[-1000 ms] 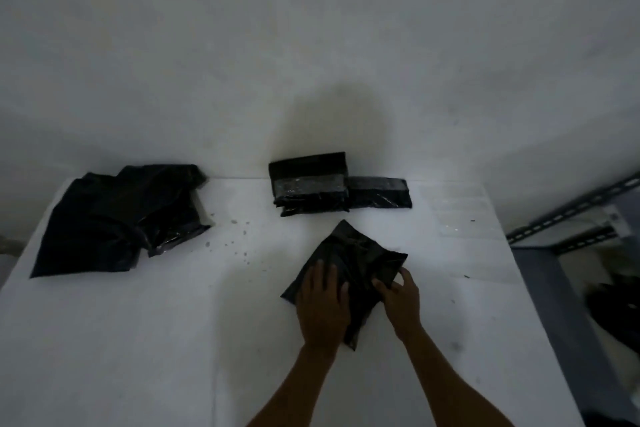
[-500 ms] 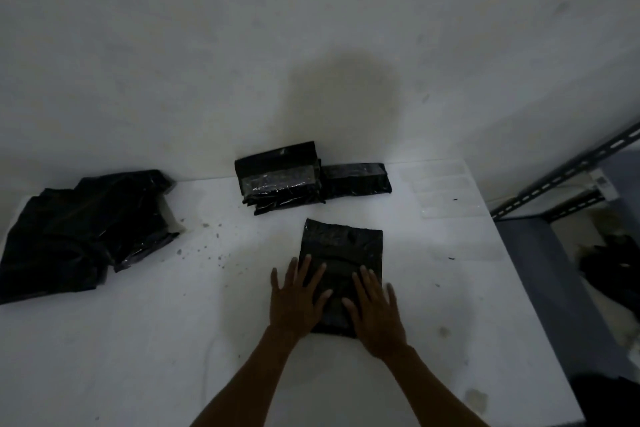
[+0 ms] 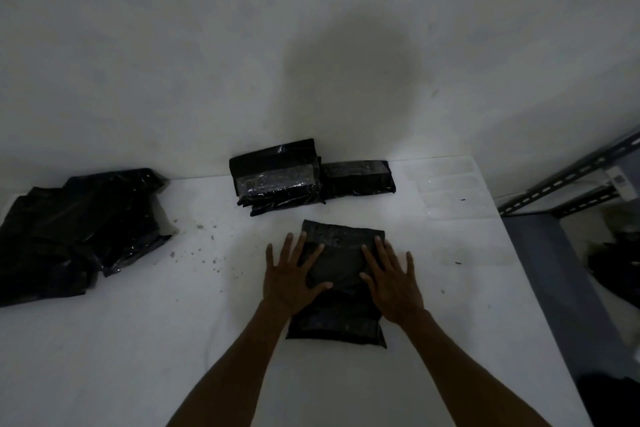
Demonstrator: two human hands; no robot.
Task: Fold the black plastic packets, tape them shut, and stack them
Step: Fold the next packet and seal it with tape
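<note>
Both hands lie flat and open, fingers straight and fanned, gripping nothing; the left hand (image 3: 292,279) presses the left side of the black packet (image 3: 341,265), with its outer fingers spilling onto the white table (image 3: 138,340); the right hand (image 3: 391,282) presses the right side, thumb pointing inward; the packet lies flat just below the centre of the frame, its far edge towards the wall. The step looks like flattening before the fold; to do it well, sweep the palms outward so trapped air leaves and the plastic lies smooth; then bring one end over squarely, edges matched, and run a firm crease; slick film tends to spring back, so one palm should pin the fold while the other fetches tape. Both forearms rise from the bottom edge and converge slightly, wrists low, palms down. Above the packet, at the wall, sits a stack of taped packets (image 3: 277,177) with another folded one (image 3: 356,178) touching its right side; pale clear strips (image 3: 446,184), probably tape, lie upper right of the table; a loose heap of unfolded packets (image 3: 76,229) fills the left.
</note>
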